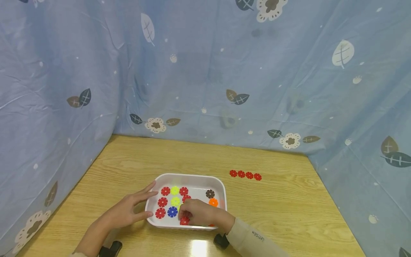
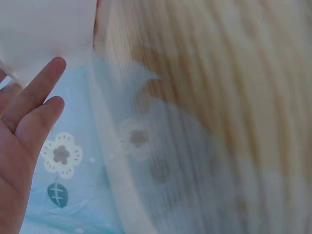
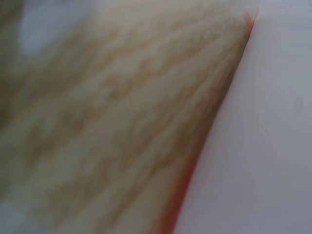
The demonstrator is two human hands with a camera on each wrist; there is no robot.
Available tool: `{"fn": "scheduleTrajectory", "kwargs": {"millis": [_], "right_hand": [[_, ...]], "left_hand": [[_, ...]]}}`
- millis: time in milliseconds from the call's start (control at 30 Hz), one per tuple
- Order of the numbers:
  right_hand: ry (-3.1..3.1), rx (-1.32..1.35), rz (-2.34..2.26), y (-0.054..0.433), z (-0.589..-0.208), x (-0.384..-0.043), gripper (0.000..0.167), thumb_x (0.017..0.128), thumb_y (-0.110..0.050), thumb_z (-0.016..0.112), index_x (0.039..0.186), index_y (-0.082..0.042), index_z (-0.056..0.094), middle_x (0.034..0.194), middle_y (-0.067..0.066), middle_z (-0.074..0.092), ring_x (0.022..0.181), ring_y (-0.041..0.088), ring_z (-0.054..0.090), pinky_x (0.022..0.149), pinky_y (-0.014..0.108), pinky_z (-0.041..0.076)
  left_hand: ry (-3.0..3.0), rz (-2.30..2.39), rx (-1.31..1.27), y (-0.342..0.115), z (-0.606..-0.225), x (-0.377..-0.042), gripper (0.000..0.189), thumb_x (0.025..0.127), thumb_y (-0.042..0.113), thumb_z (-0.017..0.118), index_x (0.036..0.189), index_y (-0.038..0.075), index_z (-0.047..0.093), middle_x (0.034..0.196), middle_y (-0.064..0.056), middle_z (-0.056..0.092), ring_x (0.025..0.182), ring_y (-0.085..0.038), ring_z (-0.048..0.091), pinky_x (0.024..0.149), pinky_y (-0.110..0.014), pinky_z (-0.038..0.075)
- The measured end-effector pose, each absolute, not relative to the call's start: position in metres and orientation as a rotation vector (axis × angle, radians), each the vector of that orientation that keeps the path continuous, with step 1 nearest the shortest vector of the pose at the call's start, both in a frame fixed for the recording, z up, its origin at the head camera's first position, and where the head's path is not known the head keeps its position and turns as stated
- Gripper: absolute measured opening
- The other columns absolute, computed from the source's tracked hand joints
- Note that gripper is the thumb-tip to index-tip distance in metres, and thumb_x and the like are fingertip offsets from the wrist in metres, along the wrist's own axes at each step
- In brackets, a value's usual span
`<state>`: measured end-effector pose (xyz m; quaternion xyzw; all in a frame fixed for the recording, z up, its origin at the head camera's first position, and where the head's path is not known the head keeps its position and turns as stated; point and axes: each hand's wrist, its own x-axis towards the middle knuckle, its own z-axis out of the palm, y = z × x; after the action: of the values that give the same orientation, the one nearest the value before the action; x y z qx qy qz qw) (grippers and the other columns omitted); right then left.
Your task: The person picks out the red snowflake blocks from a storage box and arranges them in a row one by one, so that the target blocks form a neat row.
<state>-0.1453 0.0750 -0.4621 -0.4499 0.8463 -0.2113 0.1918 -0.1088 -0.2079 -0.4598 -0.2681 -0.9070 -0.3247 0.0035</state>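
A white plastic tray [image 1: 192,177] holds several flower-shaped plastic discs, among them a red disc [image 1: 162,202], a yellow disc [image 1: 175,201], a blue disc [image 1: 172,211], a brown disc [image 1: 210,193] and an orange disc [image 1: 213,202]. At the tray's left end my left hand [image 1: 126,210] rests against the rim, its fingers extended and spread. My right hand [image 1: 200,211] reaches over the right side into the tray, fingertips bent down among the discs. Whether they pinch a disc is hidden by the hand. The right wrist view shows only tray wall and blurred wood.
Several red discs [image 1: 245,174] lie in a row on the wooden table [image 1: 276,203], right of the tray and farther back. A blue patterned curtain [image 1: 192,89] encloses the table at the back and on both sides.
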Motion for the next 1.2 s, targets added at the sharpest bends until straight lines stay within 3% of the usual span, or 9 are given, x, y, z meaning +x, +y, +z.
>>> {"fn": "scheduleTrajectory", "kwargs": {"millis": [600, 900, 1200], "right_hand": [[2.300, -1.293, -0.625, 0.0763, -0.4611, -0.1476, 0.027, 0.077, 0.002, 0.073, 0.095, -0.016, 0.065, 0.087, -0.010, 0.059, 0.078, -0.004, 0.049, 0.072, 0.007, 0.044], [2.242, -1.212, -0.671, 0.0779, -0.4593, -0.1473, 0.026, 0.081, 0.000, 0.070, 0.101, -0.017, 0.069, 0.092, -0.011, 0.066, 0.081, -0.007, 0.054, 0.075, 0.009, 0.047], [2.146, -0.995, -1.057, 0.0826, -0.4584, -0.1520, 0.026, 0.081, -0.003, 0.072, 0.106, -0.009, 0.070, 0.102, -0.007, 0.069, 0.085, -0.003, 0.058, 0.081, 0.014, 0.051]], "left_hand": [[-2.850, -1.027, -0.833, -0.2077, -0.4593, -0.1086, 0.058, 0.084, 0.035, 0.070, 0.134, 0.009, 0.055, 0.152, -0.012, 0.034, 0.130, -0.037, 0.044, 0.096, -0.046, 0.048], [-2.858, -1.035, -0.831, -0.2079, -0.4605, -0.1091, 0.059, 0.085, 0.036, 0.069, 0.134, 0.008, 0.054, 0.153, -0.012, 0.033, 0.130, -0.037, 0.043, 0.097, -0.046, 0.048], [-2.864, -1.026, -0.833, -0.2083, -0.4613, -0.1100, 0.059, 0.086, 0.040, 0.067, 0.135, 0.009, 0.054, 0.153, -0.011, 0.033, 0.131, -0.037, 0.043, 0.097, -0.050, 0.047]]}}
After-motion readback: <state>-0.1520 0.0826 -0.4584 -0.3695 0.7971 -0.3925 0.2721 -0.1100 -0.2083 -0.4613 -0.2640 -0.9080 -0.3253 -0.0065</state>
